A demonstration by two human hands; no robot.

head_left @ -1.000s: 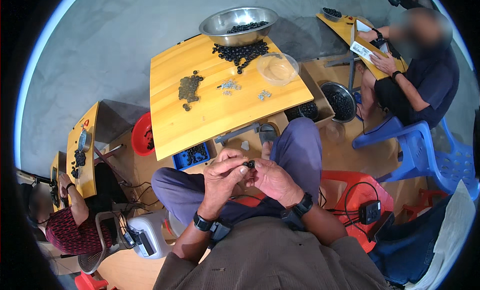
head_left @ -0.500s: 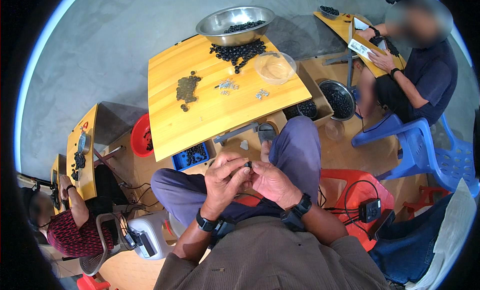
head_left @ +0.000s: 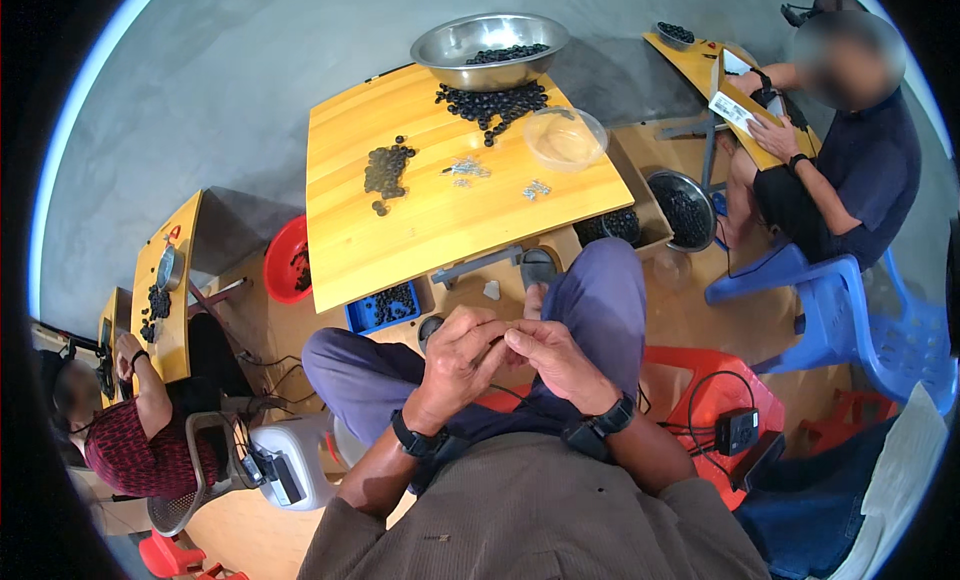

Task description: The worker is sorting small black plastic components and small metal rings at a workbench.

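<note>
Above my lap, my left hand and my right hand meet at the fingertips. Both are closed in a pinch around a small black part, which the fingers now hide almost wholly. On the yellow wooden table ahead lie a dark cluster of small round pieces, a little heap of silvery metal bits and a smaller heap of metal bits. Many black round parts spread in front of a steel basin, which holds more. A clear plastic bowl stands at the table's right edge.
Beneath the table are a blue tray of black parts, a red basin and a steel bowl. A red stool with cables and a black box is at my right. Two people work at side tables, left and right.
The black part that showed between my fingertips is now covered by them. My fingers have drawn closer together. The whole view has shifted slightly, moving the table a little rightward.
</note>
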